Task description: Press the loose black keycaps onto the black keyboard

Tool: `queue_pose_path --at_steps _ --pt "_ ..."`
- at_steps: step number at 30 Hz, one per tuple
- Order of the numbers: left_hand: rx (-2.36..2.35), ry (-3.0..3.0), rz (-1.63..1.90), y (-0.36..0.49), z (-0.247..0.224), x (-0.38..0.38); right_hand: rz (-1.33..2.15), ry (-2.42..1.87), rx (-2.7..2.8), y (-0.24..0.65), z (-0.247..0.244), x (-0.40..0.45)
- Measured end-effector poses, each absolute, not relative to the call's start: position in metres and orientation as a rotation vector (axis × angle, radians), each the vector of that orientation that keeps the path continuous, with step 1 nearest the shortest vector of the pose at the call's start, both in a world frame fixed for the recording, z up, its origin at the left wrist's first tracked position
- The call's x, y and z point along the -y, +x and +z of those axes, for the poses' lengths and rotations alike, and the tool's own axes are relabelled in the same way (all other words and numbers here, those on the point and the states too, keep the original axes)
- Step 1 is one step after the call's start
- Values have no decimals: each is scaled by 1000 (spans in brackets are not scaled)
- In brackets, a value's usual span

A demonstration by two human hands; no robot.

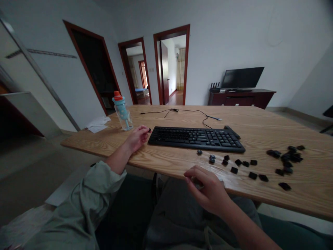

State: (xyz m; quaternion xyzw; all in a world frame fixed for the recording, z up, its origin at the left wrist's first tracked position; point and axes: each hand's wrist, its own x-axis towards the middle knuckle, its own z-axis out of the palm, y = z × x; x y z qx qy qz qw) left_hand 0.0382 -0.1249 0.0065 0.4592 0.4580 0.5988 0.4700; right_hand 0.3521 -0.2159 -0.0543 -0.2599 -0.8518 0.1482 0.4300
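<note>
My left hand [138,139] is at the left end of a black keyboard [197,138], its fingertips pinched on a small black keycap [150,130]. The keyboard lies flat on the wooden table, and part of its left and middle key area looks darker, as if keycaps are off there. My right hand [205,185] hovers at the table's front edge, loosely curled, with a gap between thumb and fingers and nothing visible in it. Between it and the keyboard lie loose keycaps [212,159], one of them alone [199,152] close to the keyboard's front edge.
More black keycaps [290,156] are scattered over the right of the wooden table [260,121]. A clear bottle with an orange lid [122,111] and white tissues [97,124] stand at the left. A black cable [182,110] runs behind the keyboard, near a dark block [232,132].
</note>
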Motion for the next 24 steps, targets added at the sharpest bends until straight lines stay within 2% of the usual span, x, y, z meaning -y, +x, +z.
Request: queue_pose_path --at_steps 5,9,14,24 --pt "-995 1077 1391 32 2 121 382 -653 2144 352 -54 217" --pt "-1311 1592 1362 26 -1 109 417 -653 2178 352 -55 217" --pt "-1624 2352 908 29 3 101 395 -660 2221 352 -55 218" --pt "-1550 2571 561 21 6 96 344 -590 2239 355 -56 219"
